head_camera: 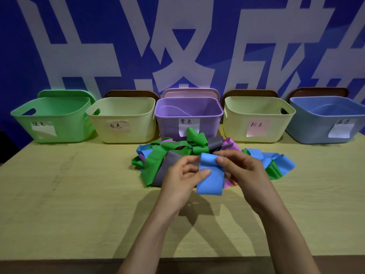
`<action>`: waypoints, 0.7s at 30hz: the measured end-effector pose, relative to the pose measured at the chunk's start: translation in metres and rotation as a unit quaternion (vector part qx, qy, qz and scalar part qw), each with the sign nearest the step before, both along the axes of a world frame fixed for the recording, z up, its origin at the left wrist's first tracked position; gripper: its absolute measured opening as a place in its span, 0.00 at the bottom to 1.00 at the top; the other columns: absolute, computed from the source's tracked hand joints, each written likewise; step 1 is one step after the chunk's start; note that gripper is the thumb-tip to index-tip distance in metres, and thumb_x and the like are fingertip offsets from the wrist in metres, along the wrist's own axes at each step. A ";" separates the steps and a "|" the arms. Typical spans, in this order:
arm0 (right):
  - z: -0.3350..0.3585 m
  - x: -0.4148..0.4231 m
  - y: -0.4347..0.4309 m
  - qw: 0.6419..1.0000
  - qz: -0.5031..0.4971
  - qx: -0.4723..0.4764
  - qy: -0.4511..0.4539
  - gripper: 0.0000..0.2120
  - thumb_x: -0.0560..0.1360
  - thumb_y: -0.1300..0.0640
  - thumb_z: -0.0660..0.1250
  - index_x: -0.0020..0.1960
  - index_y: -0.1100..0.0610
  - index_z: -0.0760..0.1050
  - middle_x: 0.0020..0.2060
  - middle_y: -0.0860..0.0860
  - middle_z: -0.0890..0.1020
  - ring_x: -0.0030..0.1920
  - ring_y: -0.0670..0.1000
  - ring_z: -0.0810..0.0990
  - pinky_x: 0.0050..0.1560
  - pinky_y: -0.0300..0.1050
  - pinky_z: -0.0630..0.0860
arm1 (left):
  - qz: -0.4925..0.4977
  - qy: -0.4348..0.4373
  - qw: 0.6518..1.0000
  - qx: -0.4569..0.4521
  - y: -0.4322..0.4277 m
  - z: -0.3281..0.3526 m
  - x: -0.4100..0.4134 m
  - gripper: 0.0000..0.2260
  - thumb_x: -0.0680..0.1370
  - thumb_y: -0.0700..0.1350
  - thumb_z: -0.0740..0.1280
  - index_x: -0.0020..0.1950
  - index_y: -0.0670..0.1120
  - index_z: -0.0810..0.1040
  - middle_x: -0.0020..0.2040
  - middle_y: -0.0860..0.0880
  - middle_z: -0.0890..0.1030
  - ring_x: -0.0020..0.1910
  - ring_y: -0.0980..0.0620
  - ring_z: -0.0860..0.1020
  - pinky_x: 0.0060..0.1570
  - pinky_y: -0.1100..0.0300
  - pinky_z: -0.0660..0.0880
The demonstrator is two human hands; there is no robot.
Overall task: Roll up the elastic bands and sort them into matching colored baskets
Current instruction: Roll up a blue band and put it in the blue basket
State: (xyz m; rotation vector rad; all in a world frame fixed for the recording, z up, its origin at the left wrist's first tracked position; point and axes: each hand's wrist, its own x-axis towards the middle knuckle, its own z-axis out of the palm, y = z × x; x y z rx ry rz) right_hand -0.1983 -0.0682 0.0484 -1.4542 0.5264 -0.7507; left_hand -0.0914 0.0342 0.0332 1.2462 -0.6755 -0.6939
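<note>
Bands (177, 153) status: early, nothing visibly sorted. Along the back of the table (69, 194), left to right: green basket (65, 127), grey-tag basket (138, 123) (yellow plastic, label decides), purple basket (169, 123), pink-tag basket (237, 125) (also yellow), blue basket (308, 127). Each has a paper label on the front and a lid propped behind it. No rolled band shows in any of them; the faint curves inside the purple and blue ones could be the floor moulding or a band, can't tell. The heap sits mid-table, just in front of the purple basket: green, grey, pink-purple and blue strips, tangled and unrolled. In front of the heap, the left hand (179, 178) pinches the blue band (210, 180) at its left edge, thumb on the front face. The right hand (243, 171) pinches the folded top of the same band from the right. The hands are close together, both clamped on that one band and holding it above the table. It has one fold or first turn at the top, with the tail hanging flat below. More blue strip (280, 161) lies right of the hands; whether it is the same band, can't tell. My read: first roll barely begun. Left to do: finish it, drop it in the blue basket at far right, then work through the whole heap by colour.
</note>
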 end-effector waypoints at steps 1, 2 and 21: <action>0.000 0.000 0.000 1.000 0.000 0.002 -0.006 0.05 0.74 0.64 0.68 0.47 0.58 0.81 0.30 0.45 0.81 0.29 0.40 0.74 0.30 0.31 0.69 | -0.002 -0.004 1.000 -0.001 0.000 0.000 0.001 0.12 0.73 0.32 0.69 0.54 0.42 0.76 0.34 0.53 0.82 0.35 0.59 0.81 0.34 0.67 0.75; -0.001 0.000 0.000 1.000 0.001 0.001 -0.009 0.05 0.73 0.65 0.69 0.47 0.58 0.81 0.30 0.45 0.81 0.29 0.39 0.74 0.30 0.30 0.69 | -0.001 -0.007 1.000 -0.002 0.001 0.001 0.001 0.11 0.73 0.31 0.69 0.52 0.43 0.76 0.33 0.54 0.82 0.34 0.59 0.81 0.34 0.67 0.74; 0.003 -0.002 0.004 0.999 0.032 -0.032 0.029 0.20 0.70 0.70 0.71 0.57 0.51 0.78 0.46 0.51 0.83 0.44 0.49 0.84 0.44 0.48 0.80 | 0.051 -0.008 0.998 -0.033 0.002 0.002 0.002 0.05 0.75 0.36 0.69 0.47 0.46 0.80 0.35 0.54 0.82 0.33 0.53 0.77 0.35 0.56 0.71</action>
